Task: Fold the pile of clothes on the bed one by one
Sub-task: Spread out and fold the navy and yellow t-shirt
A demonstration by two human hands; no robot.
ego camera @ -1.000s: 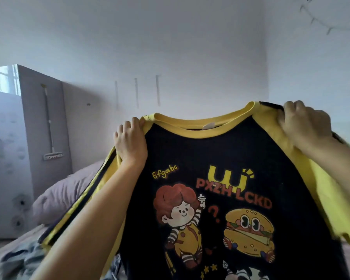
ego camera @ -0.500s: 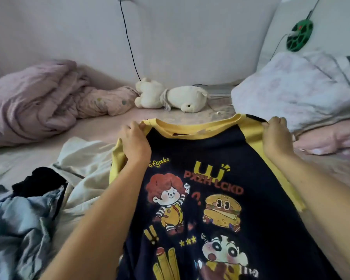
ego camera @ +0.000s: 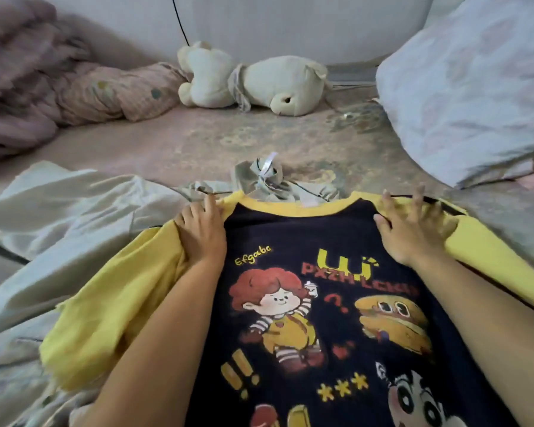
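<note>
— So, what's biggest here?

— That's the bed [ego camera: 259,143], its worn pinkish sheet running back to the wall. On it, spread print-up near the camera, lies the T-shirt [ego camera: 305,241]: dark body, yellow collar and yellow sleeves, cartoon figures across the chest. It partly overlaps a pale grey-green garment [ego camera: 74,204] on the left.

— And the hands?

— Both are at the shoulders. The left hand [ego camera: 202,232] rests on the left shoulder seam with fingers [ego camera: 211,204] reaching to the collar edge; whether they pinch the cloth or just press it, I cannot tell. The right hand [ego camera: 413,232] has its fingers spread wide and flat on the right shoulder, holding nothing.

— How should the shirt handle?

— Light and limp, I'd judge; it will slump and wrinkle, so it wants smoothing flat first, then taking hold at a shoulder and the hem below to fold a side inward.

— Anything hidden?

— The hem and lower shirt are cut off by the frame's bottom edge. The right hand is motion-blurred. A small crumpled item [ego camera: 265,177] beyond the collar is hard to identify.
</note>
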